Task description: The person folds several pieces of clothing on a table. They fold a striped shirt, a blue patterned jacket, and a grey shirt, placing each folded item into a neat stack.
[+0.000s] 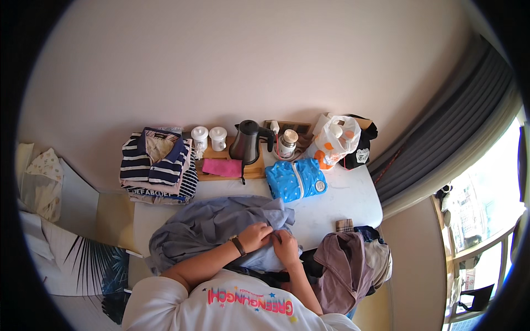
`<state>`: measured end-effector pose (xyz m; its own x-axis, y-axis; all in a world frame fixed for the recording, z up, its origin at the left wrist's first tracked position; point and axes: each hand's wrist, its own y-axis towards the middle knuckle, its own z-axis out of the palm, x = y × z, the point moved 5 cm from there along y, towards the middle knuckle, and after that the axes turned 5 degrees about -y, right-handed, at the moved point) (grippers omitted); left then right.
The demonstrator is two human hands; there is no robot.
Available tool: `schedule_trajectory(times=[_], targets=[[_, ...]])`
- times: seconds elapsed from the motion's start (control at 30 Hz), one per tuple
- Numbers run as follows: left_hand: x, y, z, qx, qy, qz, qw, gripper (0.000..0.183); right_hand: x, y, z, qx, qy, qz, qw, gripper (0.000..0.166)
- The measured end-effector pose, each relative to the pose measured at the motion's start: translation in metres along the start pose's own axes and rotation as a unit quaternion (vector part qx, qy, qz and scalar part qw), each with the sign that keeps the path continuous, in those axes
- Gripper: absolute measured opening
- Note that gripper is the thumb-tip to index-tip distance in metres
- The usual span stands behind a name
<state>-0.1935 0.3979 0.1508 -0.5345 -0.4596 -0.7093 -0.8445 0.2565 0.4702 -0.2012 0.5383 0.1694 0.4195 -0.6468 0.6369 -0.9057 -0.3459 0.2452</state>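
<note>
A blue-grey cloth garment (pixel 207 223) lies bunched on the near side of the white table (pixel 348 194), partly draped over its front edge. My left hand (pixel 254 237) pinches the fabric near the garment's right end; a dark-banded watch sits on that wrist. Right beside it, my right hand (pixel 286 247) grips the same cloth, with fingertips almost meeting those of the left. The fingers hide the exact spot being held. Beyond the garment lies a folded bright blue jacket (pixel 285 182) with a white zip. A stack of folded clothes (pixel 159 165), topped by a striped collared shirt, stands at the back left.
Along the wall are two white lidded cups (pixel 209 138), an electric kettle (pixel 248 142), a pink pouch (pixel 223 167) on a wooden tray (pixel 254 173), a bottle (pixel 287 145) and a plastic bag (pixel 337 140). Loose clothes (pixel 348 265) pile at the right front. A grey curtain (pixel 430 136) hangs right.
</note>
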Motion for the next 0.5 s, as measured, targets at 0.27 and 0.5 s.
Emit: schedule_trajectory(times=[0.27, 0.5], targets=[[-0.01, 0.013, -0.026, -0.025, 0.009, 0.068, 0.997, 0.021, 0.038, 0.028, -0.012, -0.037, -0.012, -0.117, 0.992, 0.023], [-0.018, 0.018, -0.041, -0.137, -0.006, 0.026, 0.99, 0.016, 0.028, 0.029, -0.012, -0.076, -0.002, -0.068, 0.995, 0.007]])
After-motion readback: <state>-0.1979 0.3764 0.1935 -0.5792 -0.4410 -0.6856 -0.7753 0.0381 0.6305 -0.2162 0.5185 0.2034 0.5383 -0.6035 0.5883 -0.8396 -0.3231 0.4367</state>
